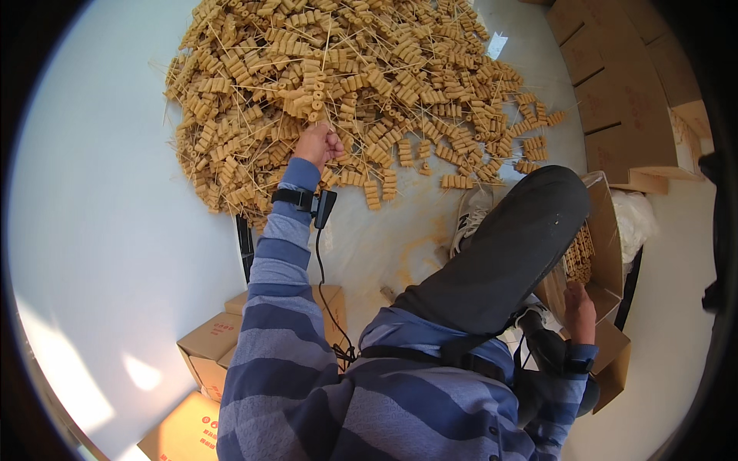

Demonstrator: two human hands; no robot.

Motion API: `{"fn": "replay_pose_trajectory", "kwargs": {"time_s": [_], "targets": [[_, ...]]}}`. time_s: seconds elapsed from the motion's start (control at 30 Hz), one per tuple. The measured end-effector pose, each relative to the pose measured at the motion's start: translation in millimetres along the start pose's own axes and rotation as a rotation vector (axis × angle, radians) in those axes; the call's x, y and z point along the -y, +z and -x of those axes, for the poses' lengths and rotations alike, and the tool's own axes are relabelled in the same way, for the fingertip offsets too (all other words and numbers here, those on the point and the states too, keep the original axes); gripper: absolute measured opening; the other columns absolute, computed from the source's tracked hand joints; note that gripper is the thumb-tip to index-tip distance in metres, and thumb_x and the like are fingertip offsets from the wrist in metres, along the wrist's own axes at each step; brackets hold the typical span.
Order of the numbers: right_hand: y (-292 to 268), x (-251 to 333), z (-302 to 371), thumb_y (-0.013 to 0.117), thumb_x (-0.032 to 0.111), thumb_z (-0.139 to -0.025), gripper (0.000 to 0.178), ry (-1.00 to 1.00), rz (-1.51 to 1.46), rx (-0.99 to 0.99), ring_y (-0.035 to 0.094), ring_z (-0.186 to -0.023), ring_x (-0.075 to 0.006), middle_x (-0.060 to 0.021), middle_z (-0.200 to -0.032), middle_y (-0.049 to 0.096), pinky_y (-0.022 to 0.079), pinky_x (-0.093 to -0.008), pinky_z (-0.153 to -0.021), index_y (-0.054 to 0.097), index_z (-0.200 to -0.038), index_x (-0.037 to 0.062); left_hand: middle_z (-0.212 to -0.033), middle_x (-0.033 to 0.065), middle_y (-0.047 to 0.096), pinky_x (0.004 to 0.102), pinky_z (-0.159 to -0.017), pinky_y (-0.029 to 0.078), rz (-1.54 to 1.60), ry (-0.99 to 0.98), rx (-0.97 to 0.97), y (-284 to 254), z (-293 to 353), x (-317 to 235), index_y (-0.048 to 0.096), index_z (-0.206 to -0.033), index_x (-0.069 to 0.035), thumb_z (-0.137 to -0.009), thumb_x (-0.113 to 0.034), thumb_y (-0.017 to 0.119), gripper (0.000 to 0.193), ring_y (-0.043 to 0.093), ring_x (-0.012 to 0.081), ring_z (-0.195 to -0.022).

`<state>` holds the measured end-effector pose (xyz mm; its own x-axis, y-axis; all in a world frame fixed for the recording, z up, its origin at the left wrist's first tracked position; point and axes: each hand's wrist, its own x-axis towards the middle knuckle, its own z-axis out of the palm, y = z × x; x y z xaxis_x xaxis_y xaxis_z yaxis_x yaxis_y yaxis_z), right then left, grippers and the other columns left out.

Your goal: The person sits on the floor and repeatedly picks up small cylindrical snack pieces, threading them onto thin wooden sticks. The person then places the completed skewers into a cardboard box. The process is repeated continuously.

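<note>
A large heap of tan, ridged food pieces threaded on thin sticks (pixel 369 69) spreads across the pale surface before me. My left hand (pixel 317 144) is at the heap's near edge with its fingers curled closed. Several skewers lie just beyond its knuckles; whether it grips one is hidden. Over on the right, an open cardboard box (pixel 610 246) holds a row of similar skewers (pixel 578 256). My right hand (pixel 579 313) is closed at the near side of this box, next to the skewers. What its fingers hold, if anything, does not show.
Stacked cardboard boxes (pixel 626 100) line the far right. More closed boxes (pixel 211 342) stand at the lower left. My bent leg (pixel 492 246) lies between the heap and the open box. A white plastic bag (pixel 634 223) rests behind that box. A cable (pixel 321 276) hangs from my left wrist strap.
</note>
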<state>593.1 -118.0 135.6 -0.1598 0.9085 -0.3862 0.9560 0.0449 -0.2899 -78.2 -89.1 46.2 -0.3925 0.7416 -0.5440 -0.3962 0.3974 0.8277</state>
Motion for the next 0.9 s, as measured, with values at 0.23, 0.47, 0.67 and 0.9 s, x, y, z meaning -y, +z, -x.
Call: {"fn": "replay_pose_trajectory", "kwargs": {"time_s": [0.23, 0.47, 0.67, 0.9], "targets": [[-22, 27, 8, 0.058, 0.015, -0.098, 0.02, -0.065, -0.073, -0.247, 0.067, -0.093, -0.0385, -0.0207, -0.103, 0.068, 0.052, -0.0423, -0.079, 0.062, -0.113, 0.0028, -0.077, 0.0024, 0.05, 0.0376, -0.07, 0.05, 0.141, 0.068, 0.105, 49, 56, -18, 0.051, -0.093, -0.01, -0.104, -0.027, 0.044, 0.021, 0.058, 0.0213, -0.075], [-80, 128, 1, 0.06, 0.005, -0.097, 0.017, -0.248, -0.275, -0.565, 0.067, -0.101, -0.0313, -0.0159, -0.112, 0.068, 0.052, -0.0354, -0.089, 0.065, -0.113, 0.0019, -0.076, 0.0031, 0.045, 0.0365, -0.07, 0.048, 0.312, 0.185, 0.515, 77, 115, -41, 0.047, -0.089, -0.008, -0.107, -0.031, 0.042, 0.03, 0.055, 0.0219, -0.074], [-109, 226, -7, 0.066, 0.003, -0.091, 0.02, -0.63, -0.294, -0.56, 0.067, -0.102, -0.032, -0.0121, -0.114, 0.069, 0.054, -0.0378, -0.088, 0.065, -0.112, 0.0051, -0.073, 0.0051, 0.045, 0.0384, -0.07, 0.047, 0.32, 0.108, 0.696, 126, 161, -49, 0.046, -0.086, -0.008, -0.107, -0.036, 0.045, 0.035, 0.055, 0.0236, -0.07], [-133, 267, 0, 0.061, 0.031, -0.098, 0.03, -0.486, -0.687, -0.242, 0.068, -0.079, -0.0244, -0.01, -0.094, 0.069, 0.055, -0.0319, -0.066, 0.064, -0.109, 0.0028, -0.073, 0.0051, 0.046, 0.0362, -0.071, 0.046, 0.087, 0.131, 0.889, 161, 186, -45, 0.044, -0.081, -0.007, -0.106, -0.043, 0.043, 0.044, 0.056, 0.0235, -0.071]]}}
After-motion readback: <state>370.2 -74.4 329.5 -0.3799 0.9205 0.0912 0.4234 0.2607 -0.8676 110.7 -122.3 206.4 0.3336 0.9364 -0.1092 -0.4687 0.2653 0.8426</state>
